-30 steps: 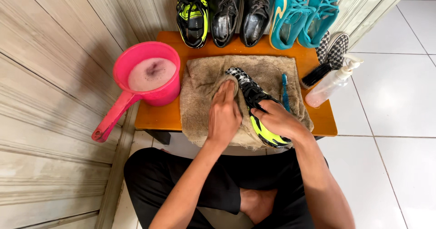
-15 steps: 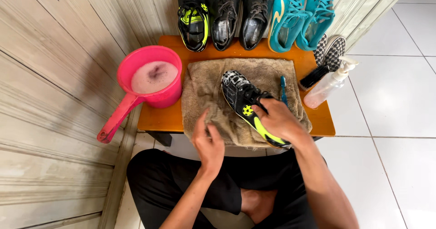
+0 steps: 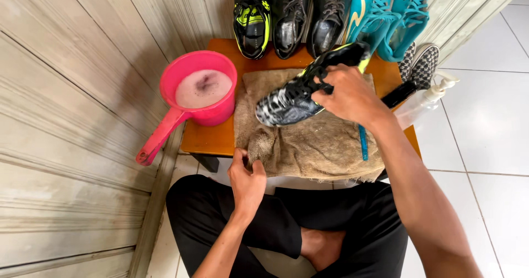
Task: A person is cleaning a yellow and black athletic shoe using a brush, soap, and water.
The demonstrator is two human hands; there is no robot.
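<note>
Shoe [image 3: 300,93], black with a white pattern and yellow trim, is held just above the brown towel [image 3: 319,143] on the orange stool; nearest the person, left hand [image 3: 246,181] pinches the towel's front corner, while right hand [image 3: 350,95] curls its fingers around the shoe (toe pointing toward the pink dipper [image 3: 195,99]), with a row of shoes [image 3: 330,13] beyond

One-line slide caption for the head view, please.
Right hand lifts a black patterned football boot over a brown towel; left hand grips the towel's corner.
</note>
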